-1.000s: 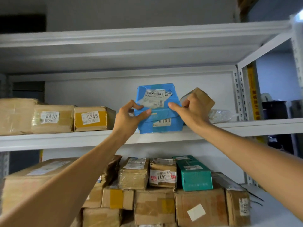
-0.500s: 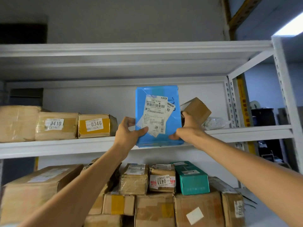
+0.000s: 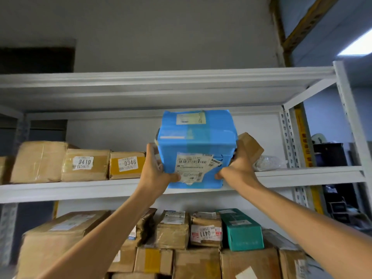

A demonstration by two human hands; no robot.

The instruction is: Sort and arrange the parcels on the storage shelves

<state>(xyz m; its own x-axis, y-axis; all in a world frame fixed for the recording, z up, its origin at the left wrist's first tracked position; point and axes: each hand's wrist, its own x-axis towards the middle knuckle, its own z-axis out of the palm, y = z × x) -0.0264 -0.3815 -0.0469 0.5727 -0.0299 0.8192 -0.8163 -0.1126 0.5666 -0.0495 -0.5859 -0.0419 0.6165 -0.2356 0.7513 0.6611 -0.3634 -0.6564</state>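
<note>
Both arms reach up. The left hand (image 3: 155, 172) clamps the left side of the blue parcel (image 3: 197, 141), thumb across the front by the white label, fingers curled out of sight behind. The right hand (image 3: 237, 168) grips the right edge the same way, thumb forward. The parcel stands upright at the front edge of the middle shelf (image 3: 80, 190); whether its base rests there is hard to tell. Behind the right hand, a small brown box (image 3: 251, 148) tilts, half hidden.

Arms raised, left hand (image 3: 155, 171) and right hand (image 3: 238, 169) gripping blue parcel (image 3: 196, 140)
</note>
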